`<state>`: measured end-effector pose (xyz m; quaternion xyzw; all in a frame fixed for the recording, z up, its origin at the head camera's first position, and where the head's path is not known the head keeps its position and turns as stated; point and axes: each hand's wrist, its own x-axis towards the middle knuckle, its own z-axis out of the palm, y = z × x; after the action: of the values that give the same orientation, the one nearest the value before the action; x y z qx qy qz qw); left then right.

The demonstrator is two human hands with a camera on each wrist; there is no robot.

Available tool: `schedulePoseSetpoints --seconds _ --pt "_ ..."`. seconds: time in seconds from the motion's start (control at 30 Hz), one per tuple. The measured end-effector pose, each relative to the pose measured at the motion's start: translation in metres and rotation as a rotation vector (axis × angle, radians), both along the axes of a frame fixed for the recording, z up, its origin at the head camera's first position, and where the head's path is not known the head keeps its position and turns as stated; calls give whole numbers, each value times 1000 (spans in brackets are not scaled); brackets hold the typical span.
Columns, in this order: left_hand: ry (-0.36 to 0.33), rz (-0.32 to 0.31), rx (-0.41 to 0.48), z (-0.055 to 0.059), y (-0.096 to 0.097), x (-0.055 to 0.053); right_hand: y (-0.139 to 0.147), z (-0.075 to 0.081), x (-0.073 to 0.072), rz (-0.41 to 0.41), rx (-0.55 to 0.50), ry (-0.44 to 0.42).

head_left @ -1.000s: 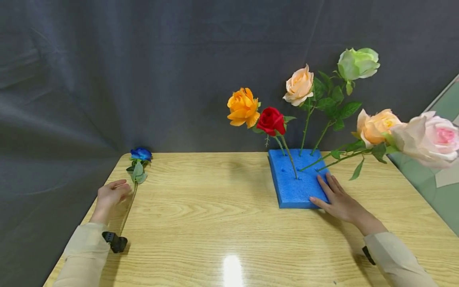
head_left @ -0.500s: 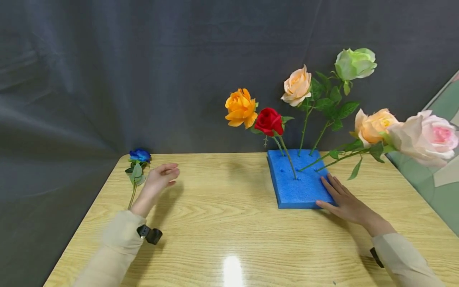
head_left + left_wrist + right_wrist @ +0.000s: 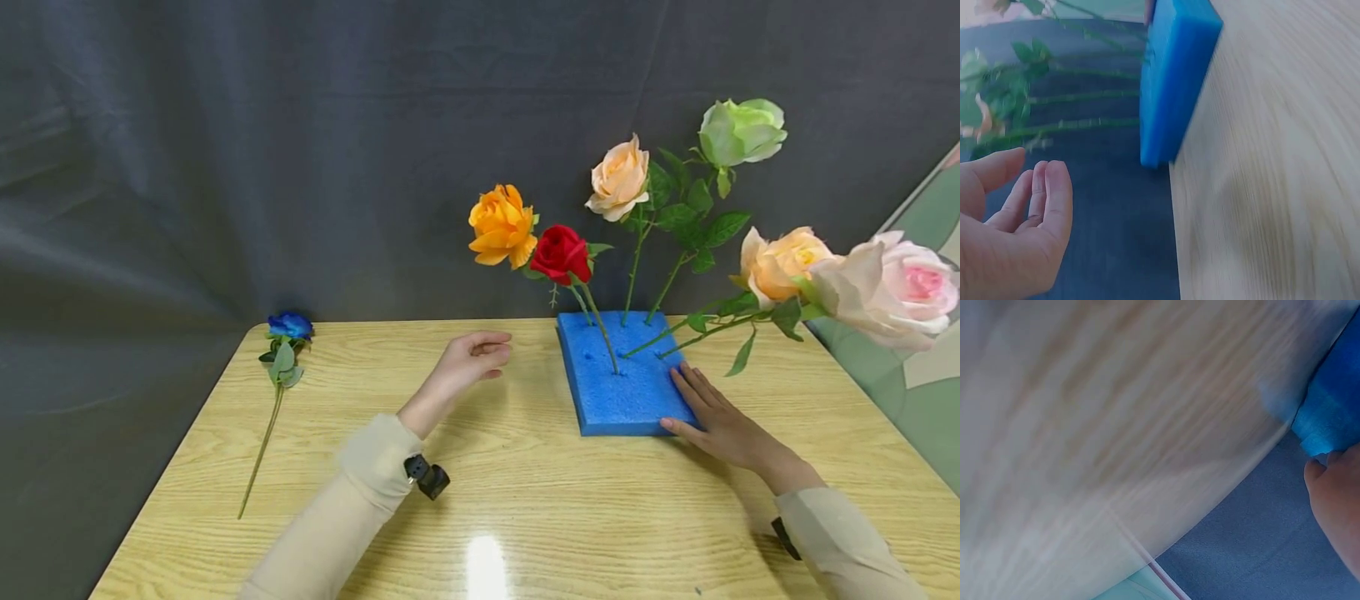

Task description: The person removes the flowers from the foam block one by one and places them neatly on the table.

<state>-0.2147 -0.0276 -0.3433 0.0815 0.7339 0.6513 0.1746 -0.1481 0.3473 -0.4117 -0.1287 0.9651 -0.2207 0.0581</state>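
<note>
Left hand (image 3: 463, 364) empty, fingers loosely curved, above wooden table (image 3: 517, 492); right hand (image 3: 716, 427), fingers extended, rests on right edge of blue foam block (image 3: 630, 402). Six roses (image 3: 620, 178) stick out of the block; blue rose (image 3: 283, 363) lies at table's left end.

Table (image 3: 525, 483): pale yellowish wood, grain running mostly crosswise; far left corner rounded. Curtain (image 3: 375, 167): dark grey, hanging behind the table's far edge and past its left side; loose folds and creases, plainest left of the table. Green panel (image 3: 885, 379): off the table's right edge, light green with pale patches; wall or floor, cannot tell. Pale strip (image 3: 918, 185): slanting between panel and curtain, beyond the table's far right corner. Glare (image 3: 486, 567): white, upright patch on the table's near part. Speck (image 3: 698, 591): small, dark, on the table, right of glare; too small to identify.
</note>
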Motion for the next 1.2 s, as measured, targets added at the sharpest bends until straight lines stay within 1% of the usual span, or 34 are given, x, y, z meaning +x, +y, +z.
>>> schedulePoseSetpoints --seconds 0.2,0.33,0.47,0.53,0.6,0.67,0.87,1.0,1.2 --pt "22 -50 73 -1 42 3 0 0 -1 0 -1 -5" --pt "50 -67 128 -2 62 6 0 0 -1 2 -5 -7" --pt "92 -85 176 -3 77 9 -1 1 -2 3 -3 -9" --pt "114 -89 172 -3 84 10 -1 2 -2 2 -2 -14" --pt "137 -91 148 -3 91 12 -1 2 -1 0 -6 -19" --pt "141 -95 136 -2 98 13 -1 2 -1 -3 -10 -22" --pt "155 -75 145 -1 110 15 -1 2 0 -7 -29 -26" --pt "160 -61 134 -1 110 16 -2 1 1 -4 -47 -35" --pt "192 -40 98 1 108 15 -2 1 0 -7 -44 -32"
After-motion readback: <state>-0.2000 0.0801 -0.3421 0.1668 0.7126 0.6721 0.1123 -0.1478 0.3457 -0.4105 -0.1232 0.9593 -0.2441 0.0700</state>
